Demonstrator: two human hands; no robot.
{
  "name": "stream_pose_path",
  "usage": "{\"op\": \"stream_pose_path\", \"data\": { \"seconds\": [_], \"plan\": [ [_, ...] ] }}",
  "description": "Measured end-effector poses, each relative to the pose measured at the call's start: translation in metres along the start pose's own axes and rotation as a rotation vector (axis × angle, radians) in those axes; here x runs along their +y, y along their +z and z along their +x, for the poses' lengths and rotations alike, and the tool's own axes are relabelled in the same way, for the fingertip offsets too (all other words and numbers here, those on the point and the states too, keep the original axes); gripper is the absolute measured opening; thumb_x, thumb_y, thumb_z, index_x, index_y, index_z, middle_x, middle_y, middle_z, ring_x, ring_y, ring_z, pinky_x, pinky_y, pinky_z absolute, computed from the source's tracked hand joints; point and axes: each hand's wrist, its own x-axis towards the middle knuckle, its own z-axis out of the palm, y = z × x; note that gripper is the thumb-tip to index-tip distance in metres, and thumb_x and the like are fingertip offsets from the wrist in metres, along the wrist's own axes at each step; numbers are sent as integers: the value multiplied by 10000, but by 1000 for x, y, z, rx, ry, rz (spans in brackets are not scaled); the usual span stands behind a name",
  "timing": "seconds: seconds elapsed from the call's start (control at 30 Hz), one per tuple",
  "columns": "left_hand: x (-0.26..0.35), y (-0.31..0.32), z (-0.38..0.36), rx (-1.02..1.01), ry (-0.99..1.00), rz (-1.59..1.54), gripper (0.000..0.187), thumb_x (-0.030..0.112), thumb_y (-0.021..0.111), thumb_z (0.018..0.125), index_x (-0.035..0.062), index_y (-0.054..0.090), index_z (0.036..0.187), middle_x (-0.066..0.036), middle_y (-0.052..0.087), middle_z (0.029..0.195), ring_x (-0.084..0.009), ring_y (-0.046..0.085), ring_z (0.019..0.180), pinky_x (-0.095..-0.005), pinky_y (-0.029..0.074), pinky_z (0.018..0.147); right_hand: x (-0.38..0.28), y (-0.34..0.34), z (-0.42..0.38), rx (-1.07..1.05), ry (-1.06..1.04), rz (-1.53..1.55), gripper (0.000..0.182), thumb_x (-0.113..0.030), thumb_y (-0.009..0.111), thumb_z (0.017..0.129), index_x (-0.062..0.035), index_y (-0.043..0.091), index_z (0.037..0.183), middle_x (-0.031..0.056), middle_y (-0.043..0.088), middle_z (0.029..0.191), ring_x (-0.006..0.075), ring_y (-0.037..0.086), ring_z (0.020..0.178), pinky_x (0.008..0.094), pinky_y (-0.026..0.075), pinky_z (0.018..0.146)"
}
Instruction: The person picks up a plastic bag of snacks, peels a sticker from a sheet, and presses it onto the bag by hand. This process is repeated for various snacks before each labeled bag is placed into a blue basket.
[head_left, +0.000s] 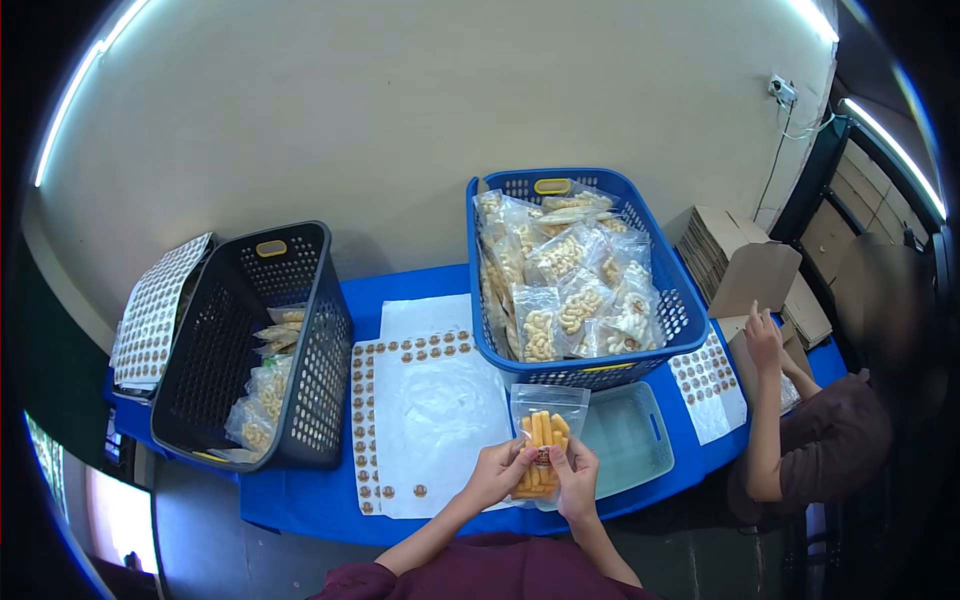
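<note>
A clear zip pouch of yellow stick snacks (pixel 541 428) is held upright between both hands, close to my body. My left hand (pixel 497 474) grips its left side, thumb on the front. On the right side, my right hand (pixel 577 480) has its thumb against a small round brown sticker (pixel 543 457) on the pouch. Behind and left of the hands lies a white sticker sheet (pixel 436 400), with round brown stickers along its edges and a bare middle. A pale translucent tray (pixel 640 430) sits just beyond my right hand.
A blue basket (pixel 690 325) heaped with snack pouches stands behind the tray. At left is a dark basket (pixel 320 400) with several pouches, beside stacked sticker sheets (pixel 160 310). To the right, a co-worker's hand (pixel 765 340) is near cardboard boxes (pixel 735 265) and another sticker sheet (pixel 712 390).
</note>
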Motion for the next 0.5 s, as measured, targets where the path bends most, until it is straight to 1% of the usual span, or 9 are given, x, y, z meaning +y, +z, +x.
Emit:
{"op": "stream_pose_path", "data": {
  "seconds": [0.1,0.17,0.27,0.3,0.33,0.37,0.43,0.47,0.5],
  "plan": [
    [0,4,4,-11,18,-53,328,298,464,892,-14,564,879,-64,575,656,-77,512,604,-254,427,547,1,-6,3,11,13,28,331,-90,540,848,66,485,1134,73,574,996,95,532,881,224,418,785],
    [-6,2,6,-5,-20,-53,324,298,466,891,-9,566,886,-69,574,649,-82,515,598,-258,427,544,10,-12,7,-13,51,87,325,-91,533,850,63,486,1131,72,575,992,99,535,881,228,418,789],
    [-22,-12,12,-29,-6,22,312,292,468,888,-3,568,902,-77,572,639,-93,525,590,-263,428,541,12,-16,20,-48,206,279,240,-90,508,857,44,506,1056,74,588,957,116,562,852,235,438,759],
    [-20,-17,14,-42,7,61,307,289,468,887,0,569,907,-79,572,636,-98,529,588,-264,429,541,12,-12,22,-60,172,256,260,-94,520,852,45,502,1071,74,584,966,112,557,859,233,436,765],
    [-14,-16,13,-25,-34,101,305,308,529,853,13,580,909,-82,567,619,-111,528,567,-269,427,538,11,-6,22,-72,138,235,281,-97,532,847,46,499,1086,74,581,976,108,551,867,231,434,770],
    [-6,-15,10,-18,-32,118,304,307,552,837,13,585,911,-77,584,654,-101,535,600,-265,434,560,10,-1,22,-84,107,214,302,-101,544,842,48,495,1101,74,578,985,104,546,874,230,431,776],
    [6,-15,7,-7,-30,150,310,303,598,806,13,594,915,-66,618,725,-79,551,666,-257,450,603,7,5,20,-92,57,30,285,-113,553,842,49,510,1072,66,584,959,96,551,840,223,439,748],
    [0,-17,7,-22,-32,166,335,298,652,762,28,604,954,-70,637,770,-88,577,702,-254,460,629,6,7,20,-93,30,-62,277,-120,557,842,50,518,1058,62,587,946,92,554,823,220,443,733],
    [-3,-17,7,-21,-34,154,337,296,649,766,25,603,960,-69,636,768,-84,575,701,-252,459,627,7,8,21,-87,18,-82,268,-125,560,842,50,526,1043,58,589,928,87,553,803,216,444,716]
  ]
}}
